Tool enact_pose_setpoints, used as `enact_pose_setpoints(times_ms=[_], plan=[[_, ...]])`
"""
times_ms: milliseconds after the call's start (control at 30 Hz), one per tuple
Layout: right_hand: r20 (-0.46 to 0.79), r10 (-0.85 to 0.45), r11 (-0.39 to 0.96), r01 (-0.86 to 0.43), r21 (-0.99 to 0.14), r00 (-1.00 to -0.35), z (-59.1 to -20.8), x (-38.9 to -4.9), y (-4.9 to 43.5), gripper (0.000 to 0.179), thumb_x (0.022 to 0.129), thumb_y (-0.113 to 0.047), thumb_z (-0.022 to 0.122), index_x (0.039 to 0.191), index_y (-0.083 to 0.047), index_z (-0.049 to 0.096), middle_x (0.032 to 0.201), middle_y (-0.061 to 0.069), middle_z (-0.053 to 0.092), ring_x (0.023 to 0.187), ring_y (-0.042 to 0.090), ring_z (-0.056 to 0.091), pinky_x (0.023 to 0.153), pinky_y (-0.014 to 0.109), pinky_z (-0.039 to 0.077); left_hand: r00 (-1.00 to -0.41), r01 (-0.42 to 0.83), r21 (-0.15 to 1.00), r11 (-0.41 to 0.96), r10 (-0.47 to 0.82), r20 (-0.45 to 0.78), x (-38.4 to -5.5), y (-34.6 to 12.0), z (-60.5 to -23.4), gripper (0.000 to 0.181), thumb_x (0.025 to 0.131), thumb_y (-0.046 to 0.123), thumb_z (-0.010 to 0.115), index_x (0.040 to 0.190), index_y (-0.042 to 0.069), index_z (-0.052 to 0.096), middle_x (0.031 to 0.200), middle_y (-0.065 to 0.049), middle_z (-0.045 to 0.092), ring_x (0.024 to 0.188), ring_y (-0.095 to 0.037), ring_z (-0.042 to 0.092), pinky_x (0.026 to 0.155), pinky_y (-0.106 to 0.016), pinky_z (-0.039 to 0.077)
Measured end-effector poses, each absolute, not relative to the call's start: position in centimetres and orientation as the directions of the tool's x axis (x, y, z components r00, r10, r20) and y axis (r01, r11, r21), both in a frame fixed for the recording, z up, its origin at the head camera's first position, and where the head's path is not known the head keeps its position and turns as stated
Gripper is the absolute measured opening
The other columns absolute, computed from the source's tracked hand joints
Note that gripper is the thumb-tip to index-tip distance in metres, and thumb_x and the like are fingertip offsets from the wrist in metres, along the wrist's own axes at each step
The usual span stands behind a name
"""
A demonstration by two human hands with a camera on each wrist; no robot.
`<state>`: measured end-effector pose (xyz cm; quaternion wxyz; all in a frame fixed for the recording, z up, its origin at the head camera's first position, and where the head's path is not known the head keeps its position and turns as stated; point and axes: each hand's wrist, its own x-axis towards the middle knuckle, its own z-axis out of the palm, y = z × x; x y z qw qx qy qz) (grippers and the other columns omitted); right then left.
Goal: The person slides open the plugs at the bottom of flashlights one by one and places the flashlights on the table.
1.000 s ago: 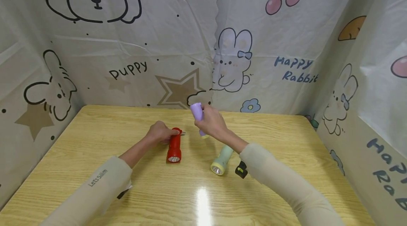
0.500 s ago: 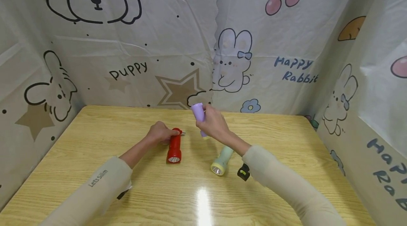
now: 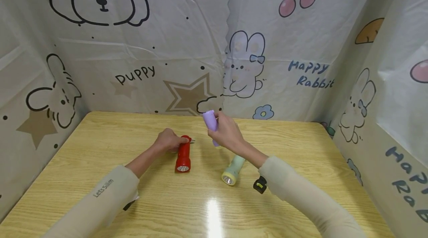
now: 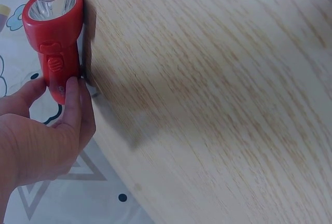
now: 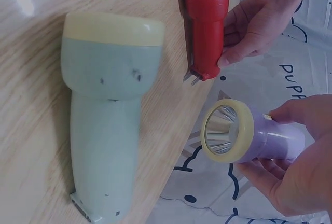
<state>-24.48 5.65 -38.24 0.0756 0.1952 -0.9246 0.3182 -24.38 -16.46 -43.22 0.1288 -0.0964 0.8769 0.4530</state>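
On the table lies a red flashlight (image 3: 183, 156), its lens toward the person and metal plug prongs (image 5: 193, 77) sticking out at its tail. My left hand (image 3: 167, 140) pinches that tail end, thumb on one side and fingers on the other, as the left wrist view shows. My right hand (image 3: 229, 130) grips a purple flashlight (image 3: 210, 120) by its body, raised over the table's far part. In the right wrist view its yellow-rimmed lens (image 5: 223, 130) shows, with the thumb near a small yellow switch. A mint green flashlight (image 3: 235, 167) with a yellow rim lies below the right forearm.
The wooden table (image 3: 187, 208) ends at a cloth backdrop (image 3: 187, 48) with cartoon drawings at the back and sides. A black wrist device (image 3: 260, 185) hangs under the right sleeve, close to the green flashlight.
My right hand has drifted slightly right and toward the person with the purple flashlight, which tilts a little more. The left hand, red flashlight and green flashlight stay put.
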Motion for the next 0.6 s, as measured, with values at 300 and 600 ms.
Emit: enact_pose_setpoints(times_ms=[300,600], plan=[[0.250,-0.309,0.708,-0.397,-0.585,-0.918,-38.4,-24.1,6.5,0.057,0.084,-0.011,0.075,0.133,0.004,0.050,0.116,0.018,0.064,0.094,0.027,0.066,0.072,0.035,0.058,-0.950,-0.278,0.765,0.581,-0.051,-0.307,-24.3,-16.4,-43.1,0.028,0.092,0.019,0.073,0.088,-0.008,0.065,0.084,-0.015,0.066,0.074,-0.026,0.065,0.065,-0.028,0.056],[0.263,-0.301,0.705,-0.399,-0.586,-0.917,-38.1,-23.9,7.2,0.054,0.085,-0.011,0.075,0.131,0.003,0.051,0.115,0.018,0.064,0.095,0.028,0.066,0.074,0.036,0.058,-0.955,-0.264,0.777,0.572,-0.041,-0.294,-24.2,-16.4,-43.0,0.028,0.091,0.018,0.074,0.085,-0.008,0.066,0.082,-0.014,0.067,0.073,-0.025,0.067,0.066,-0.029,0.057]])
